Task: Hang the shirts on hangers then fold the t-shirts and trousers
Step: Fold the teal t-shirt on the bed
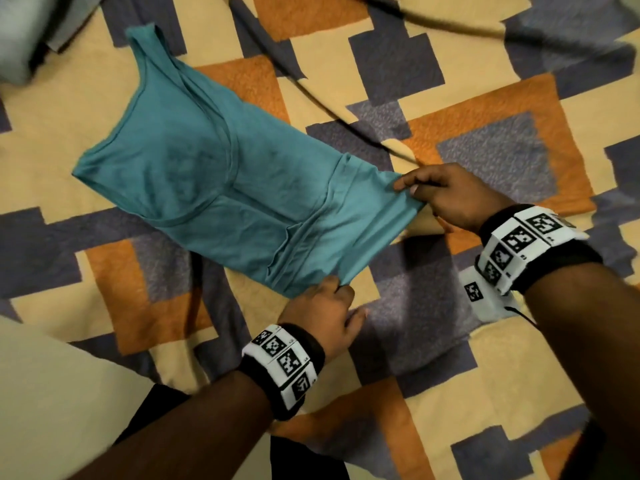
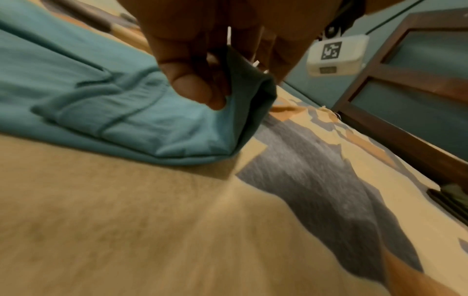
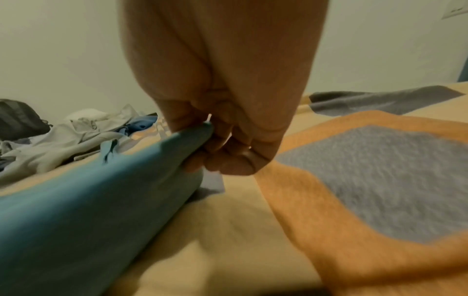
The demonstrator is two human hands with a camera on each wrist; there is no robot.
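A teal sleeveless top (image 1: 221, 168) lies folded lengthwise on the patterned bedspread (image 1: 485, 140), straps pointing to the upper left. My left hand (image 1: 332, 299) pinches the near corner of its hem; the left wrist view shows thumb and fingers (image 2: 195, 88) clamped on the teal top (image 2: 126, 112), lifting that corner. My right hand (image 1: 433, 192) pinches the far hem corner. In the right wrist view the curled fingers (image 3: 228, 156) hold the teal top (image 3: 101, 200) just above the bed.
A heap of pale grey and blue clothes (image 3: 76, 136) lies farther along the bed beside a dark bag (image 3: 17, 118). Grey fabric (image 1: 31, 32) shows at the top left. A wooden frame (image 2: 395, 100) borders the bed.
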